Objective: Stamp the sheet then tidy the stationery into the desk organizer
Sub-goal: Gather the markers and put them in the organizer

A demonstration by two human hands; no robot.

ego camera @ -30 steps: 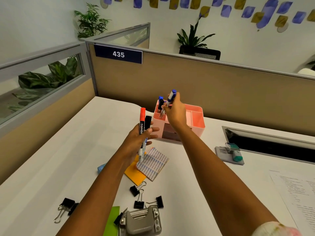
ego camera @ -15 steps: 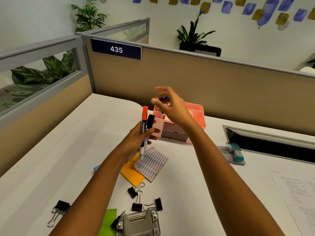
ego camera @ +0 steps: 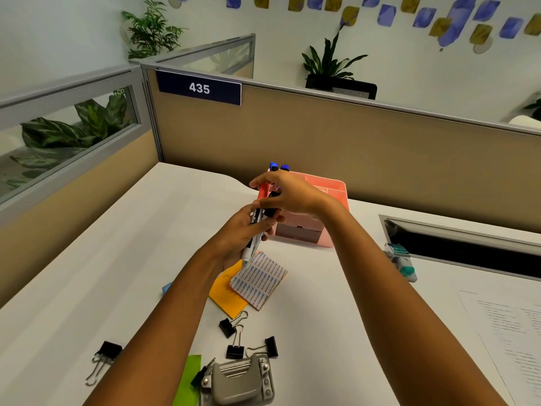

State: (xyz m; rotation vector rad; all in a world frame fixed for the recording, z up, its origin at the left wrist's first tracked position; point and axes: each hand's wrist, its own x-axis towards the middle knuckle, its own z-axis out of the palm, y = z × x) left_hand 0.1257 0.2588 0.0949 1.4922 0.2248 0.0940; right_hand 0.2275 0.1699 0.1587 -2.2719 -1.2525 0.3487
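My left hand [ego camera: 238, 232] grips two markers upright in front of the pink desk organizer [ego camera: 332, 187]: a red-capped marker [ego camera: 262, 190] and a black-capped marker [ego camera: 270, 213]. My right hand [ego camera: 292, 194] reaches over their tops, thumb and index finger curled round the red-capped marker's upper end, the thumb crossing the black cap. Two blue-capped markers [ego camera: 274, 166] stand in the organizer's left compartment. The stamp [ego camera: 402, 260] lies on its pad at the right. The printed sheet [ego camera: 512, 332] lies at the right edge.
Below my hands lie an orange sticky pad [ego camera: 227, 298] and a patterned note pad [ego camera: 259, 284]. Several black binder clips [ego camera: 235, 348] are scattered near the front, with a grey hole punch [ego camera: 238, 382], a green note [ego camera: 188, 379] and a blue eraser [ego camera: 167, 288]. Partition walls enclose the desk at the back and left.
My right hand let go of the blue-capped marker in the organizer, then came back down and left onto the markers in my left hand.
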